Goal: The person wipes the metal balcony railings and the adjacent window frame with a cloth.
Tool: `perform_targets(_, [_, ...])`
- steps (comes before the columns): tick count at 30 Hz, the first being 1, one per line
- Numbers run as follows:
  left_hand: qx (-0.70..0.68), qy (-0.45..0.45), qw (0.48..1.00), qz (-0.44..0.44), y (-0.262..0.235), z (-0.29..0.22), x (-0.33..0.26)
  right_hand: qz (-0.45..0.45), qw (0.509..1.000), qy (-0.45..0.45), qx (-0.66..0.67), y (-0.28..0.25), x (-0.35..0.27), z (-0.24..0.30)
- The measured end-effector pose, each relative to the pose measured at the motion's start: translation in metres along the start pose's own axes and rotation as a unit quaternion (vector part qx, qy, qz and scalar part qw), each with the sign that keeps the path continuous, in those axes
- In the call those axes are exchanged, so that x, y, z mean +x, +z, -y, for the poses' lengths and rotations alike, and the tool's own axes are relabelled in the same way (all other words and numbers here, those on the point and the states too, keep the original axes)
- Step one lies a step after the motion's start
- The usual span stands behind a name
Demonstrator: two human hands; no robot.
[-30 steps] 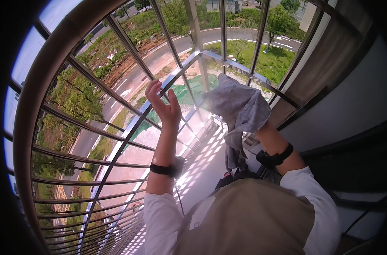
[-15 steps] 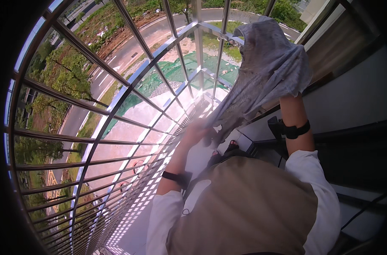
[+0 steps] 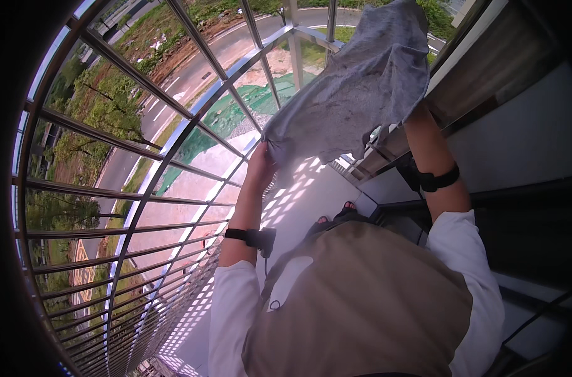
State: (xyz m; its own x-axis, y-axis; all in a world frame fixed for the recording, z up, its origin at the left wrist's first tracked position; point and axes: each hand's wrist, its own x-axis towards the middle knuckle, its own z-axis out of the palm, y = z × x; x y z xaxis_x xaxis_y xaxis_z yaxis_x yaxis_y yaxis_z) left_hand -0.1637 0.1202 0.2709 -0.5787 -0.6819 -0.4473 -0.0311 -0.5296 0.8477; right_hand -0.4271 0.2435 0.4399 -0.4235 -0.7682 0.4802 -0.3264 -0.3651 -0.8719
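Observation:
A wrinkled grey cloth (image 3: 361,94), thin and possibly a garment, is stretched in the air between my hands. At its lower left corner, the fingers of my left hand (image 3: 259,166) are closed on a bunched edge. My right hand (image 3: 418,116) reaches up behind the cloth's right side and bears it up. The fabric covers the fingers there, so their grip does not show. Below, the cloth's lower edge hangs loose and uneven, partly blurred near my left hand.
Metal railing bars (image 3: 129,210) curve along the left and front, with a road and greenery beyond. On the right runs a wall (image 3: 512,144) with a dark window frame. My feet (image 3: 345,210) stand on a pale floor (image 3: 317,188). Black bands with small devices circle both forearms.
My left hand has moved up and to the left with its corner, spreading the cloth out wider. The right hand has risen slightly, and the cloth's top has shifted up.

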Motion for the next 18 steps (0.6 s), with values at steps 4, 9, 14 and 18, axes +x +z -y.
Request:
perform_targets(4, [-0.289, -0.009, 0.942, 0.171, 0.001, 0.014, 0.013, 0.261, 0.885, -0.292, -0.252, 0.090, -0.040, 0.023])
perform_targets(9, [0.223, 0.372, 0.895, 0.106, 0.045, -0.030, -0.054, 0.444, 0.844, -0.136, -0.269, 0.079, -0.113, -0.050])
perform_targets(14, [0.265, 0.321, 0.902, 0.112, 0.052, -0.062, -0.081, 0.198, 0.942, 0.126, -0.241, 0.065, -0.131, -0.093])
perform_targets(18, [-0.040, 0.232, 0.965, 0.113, 0.052, -0.053, -0.080, 0.292, 0.914, 0.196, -0.203, 0.098, -0.141, -0.149])
